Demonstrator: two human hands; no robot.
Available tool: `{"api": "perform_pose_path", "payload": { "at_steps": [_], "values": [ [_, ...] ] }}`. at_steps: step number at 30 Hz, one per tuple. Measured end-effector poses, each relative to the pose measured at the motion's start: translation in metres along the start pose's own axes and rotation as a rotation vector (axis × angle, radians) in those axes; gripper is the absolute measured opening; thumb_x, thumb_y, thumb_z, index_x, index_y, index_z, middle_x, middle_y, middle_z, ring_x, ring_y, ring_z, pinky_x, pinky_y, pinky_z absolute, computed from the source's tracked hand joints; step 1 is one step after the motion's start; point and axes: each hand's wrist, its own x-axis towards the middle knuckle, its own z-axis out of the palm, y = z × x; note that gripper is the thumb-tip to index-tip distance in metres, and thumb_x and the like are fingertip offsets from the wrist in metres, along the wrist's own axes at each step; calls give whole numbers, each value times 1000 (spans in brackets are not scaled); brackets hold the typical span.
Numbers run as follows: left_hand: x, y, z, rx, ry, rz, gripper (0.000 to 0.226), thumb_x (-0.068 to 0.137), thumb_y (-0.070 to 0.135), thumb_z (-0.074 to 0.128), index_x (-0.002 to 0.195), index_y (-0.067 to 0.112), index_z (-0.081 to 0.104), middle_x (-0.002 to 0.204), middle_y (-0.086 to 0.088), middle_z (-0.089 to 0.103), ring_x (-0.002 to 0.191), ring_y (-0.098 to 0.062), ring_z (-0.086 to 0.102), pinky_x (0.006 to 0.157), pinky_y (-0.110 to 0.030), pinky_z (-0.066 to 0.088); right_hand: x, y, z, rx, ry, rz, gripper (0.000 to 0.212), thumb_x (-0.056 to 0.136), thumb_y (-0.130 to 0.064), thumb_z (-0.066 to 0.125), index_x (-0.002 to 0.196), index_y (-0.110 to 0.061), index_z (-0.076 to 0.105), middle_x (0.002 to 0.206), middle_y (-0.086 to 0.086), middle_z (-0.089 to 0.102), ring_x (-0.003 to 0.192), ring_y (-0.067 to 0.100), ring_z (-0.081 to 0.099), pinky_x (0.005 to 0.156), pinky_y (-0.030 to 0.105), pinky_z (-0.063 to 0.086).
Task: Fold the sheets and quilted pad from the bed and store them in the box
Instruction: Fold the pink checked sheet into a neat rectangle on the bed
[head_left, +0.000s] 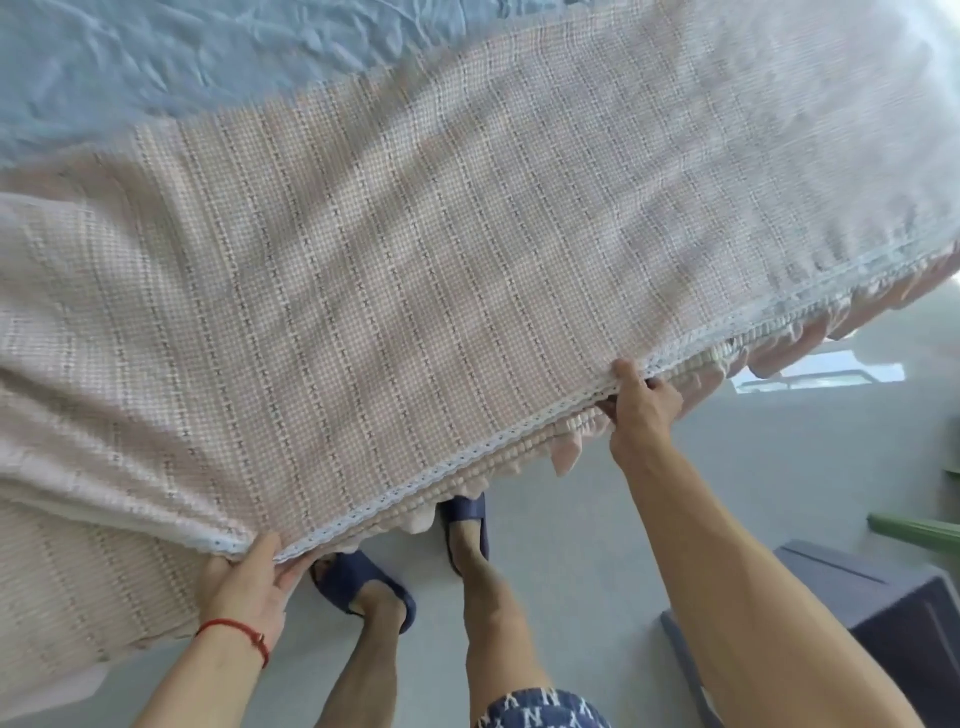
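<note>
both hands held the lace-trimmed edge of the pink checked quilted pad (415, 249).
left hand (249, 587) and right hand (641, 410) fingers pinched that edge; pad lay across the bed, over a pale blue sheet (182, 57).

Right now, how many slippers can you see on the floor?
2. The left slipper sits just below the pink cover's lace edge; the right slipper is partly tucked under its ruffle.

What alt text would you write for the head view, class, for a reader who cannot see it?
Both hands, left hand and right hand, grip the lace-trimmed edge of a pink checked sheet spread over a bed; a blue sheet lies beyond, a dark box on the floor.
</note>
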Motion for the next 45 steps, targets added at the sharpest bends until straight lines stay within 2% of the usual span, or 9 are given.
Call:
{"api": "perform_pose_path", "payload": {
  "at_steps": [9, 13, 18, 22, 25, 28, 34, 40, 45],
  "values": [
    [1, -7, -1, 75, -22, 6, 42, 86, -11, 60, 126, 3, 61, 119, -19, 70, 102, -38, 72, 78, -52, 62, 9, 18, -6, -97, 2, -4, 21, 97, -21, 68, 88, -3, 64, 87, 8, 70, 77, 26, 74, 71, 37, 64],
    [12, -8, 9, 80, 19, -22, 47, 88, -12, 59, 130, 8, 59, 125, -18, 66, 105, -38, 69, 73, -49, 63, 14, 19, 1, -99, 4, 39, 37, 87, -18, 78, 113, 0, 61, 102, 13, 73, 71, 23, 76, 61, 32, 63],
    [-1, -7, 3, 117, 8, -1, 42, 89, -11, 60, 128, 4, 58, 117, -21, 69, 95, -39, 74, 79, -53, 62, -1, 29, 7, -194, -65, -22, 80, 79, -27, 81, 141, -23, 31, 129, 7, 59, 112, 28, 67, 96, 49, 57],
    [-4, -7, 6, 141, -28, -41, 42, 91, -10, 61, 131, 5, 57, 117, -22, 70, 89, -38, 76, 81, -53, 62, -46, 39, 24, -674, 47, -346, 112, 80, -38, 80, 160, -23, 2, 168, 10, 4, 148, 34, 27, 116, 52, 28],
    [-5, 3, 11, 176, -12, -103, 34, 93, -6, 64, 126, 0, 56, 108, -24, 71, 78, -35, 77, 67, -40, 64, -120, 49, 63, -1039, -264, -847, 88, 93, -43, 67, 161, -26, 14, 169, 12, 0, 156, 35, 1, 123, 57, 6],
    [-16, 17, 5, 338, -24, -158, 29, 92, 19, 75, 112, 4, 62, 103, -18, 73, 83, -30, 75, 67, -39, 62, -170, 68, 116, -1240, -754, -1019, 80, 99, -40, 61, 162, -30, 14, 172, 8, -1, 158, 30, -8, 127, 55, -4],
    [4, 94, -67, 647, 142, 176, 103, 84, 51, 76, 158, 18, 13, 155, -14, 36, 133, -34, 49, 109, -44, 45, -255, 87, 222, -1351, -1227, -1228, 74, 103, -33, 56, 162, -31, 12, 169, 4, 18, 156, 29, 17, 123, 64, 17],
    [105, 208, -162, 1130, 272, 186, 98, 89, 44, 70, 160, 42, 3, 169, -8, -6, 152, -44, 12, 122, -52, 23, -295, 133, 287, -1673, -1027, -1259, 98, 92, -39, 72, 159, -43, 1, 167, 14, -6, 153, 49, -2, 108, 82, 21],
    [168, 218, -194, 1347, -15, 126, 100, 86, 43, 65, 153, 58, -8, 168, 0, -22, 154, -41, 9, 125, -48, 23, -299, 158, 305, -1932, -821, -1305, 113, 92, -8, 67, 157, -45, -18, 166, 18, -16, 151, 53, -4, 108, 79, 26]
  ]
}}
